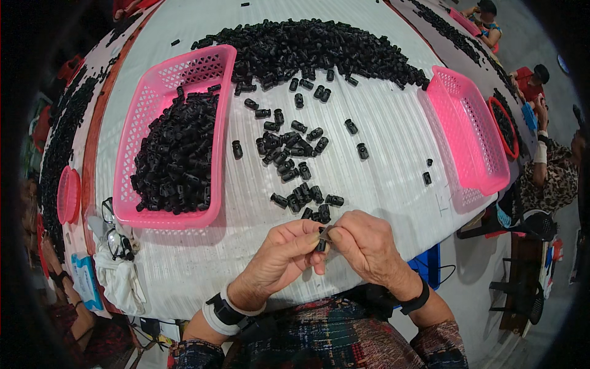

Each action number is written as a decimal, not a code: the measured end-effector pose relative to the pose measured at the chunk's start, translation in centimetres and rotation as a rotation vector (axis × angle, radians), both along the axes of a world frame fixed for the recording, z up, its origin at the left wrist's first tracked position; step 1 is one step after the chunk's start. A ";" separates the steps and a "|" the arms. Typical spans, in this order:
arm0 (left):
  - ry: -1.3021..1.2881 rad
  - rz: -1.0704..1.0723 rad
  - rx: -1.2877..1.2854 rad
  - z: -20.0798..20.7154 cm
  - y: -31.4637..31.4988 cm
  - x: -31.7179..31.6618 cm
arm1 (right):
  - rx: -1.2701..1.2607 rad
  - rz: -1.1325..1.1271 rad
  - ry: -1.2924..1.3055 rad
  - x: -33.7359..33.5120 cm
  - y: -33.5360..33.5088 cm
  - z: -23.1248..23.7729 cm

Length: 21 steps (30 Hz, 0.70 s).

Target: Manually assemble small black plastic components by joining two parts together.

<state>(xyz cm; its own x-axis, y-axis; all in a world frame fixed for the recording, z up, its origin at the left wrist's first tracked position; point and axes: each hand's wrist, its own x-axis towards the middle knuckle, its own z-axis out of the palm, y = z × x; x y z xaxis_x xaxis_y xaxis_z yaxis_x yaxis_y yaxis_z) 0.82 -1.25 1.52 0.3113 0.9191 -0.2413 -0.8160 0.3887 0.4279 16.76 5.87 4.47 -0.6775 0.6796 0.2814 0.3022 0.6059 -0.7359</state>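
- Black plastic, small and hard-looking: the little toggle piece (pixel 322 238) sits pinched between both hands just above the near edge of the white tabletop (pixel 393 178), in the head view, the only view here.
- Left hand (pixel 284 253) has thumb and forefinger closed on the lower part of the piece; right hand (pixel 367 245) grasps its upper end with its fingertips, the two hands touching around it.
- Judged from its look, the piece is light, rigid and smooth, so likely a bit slippery; a fingertip pinch across its short barrel seems the sound hold, since there is too little of it for a full grip.
- Loose pieces of the same kind (pixel 295 161) lie scattered on the tabletop just beyond the hands, with a long heap (pixel 313 49) farther back.
- Left pink basket (pixel 216 141) holds a mound of them; the right pink basket (pixel 470 135) looks nearly bare.
- Spectacles (pixel 117 237) and a white cloth (pixel 120 277) lie at the left edge.
- Other people sit at the far right, well apart.
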 end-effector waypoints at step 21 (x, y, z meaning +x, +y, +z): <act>0.017 0.035 -0.058 -0.2 0.2 0.1 | 0.040 -0.055 -0.012 0.1 0.1 -0.5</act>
<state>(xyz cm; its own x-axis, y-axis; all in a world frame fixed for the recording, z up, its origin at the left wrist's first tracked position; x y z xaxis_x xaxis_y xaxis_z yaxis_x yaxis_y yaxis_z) 0.92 -1.02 1.37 0.2750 0.9137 -0.2991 -0.8223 0.3847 0.4193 16.85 6.01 3.97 -0.6433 0.7040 0.3010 0.3444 0.6172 -0.7074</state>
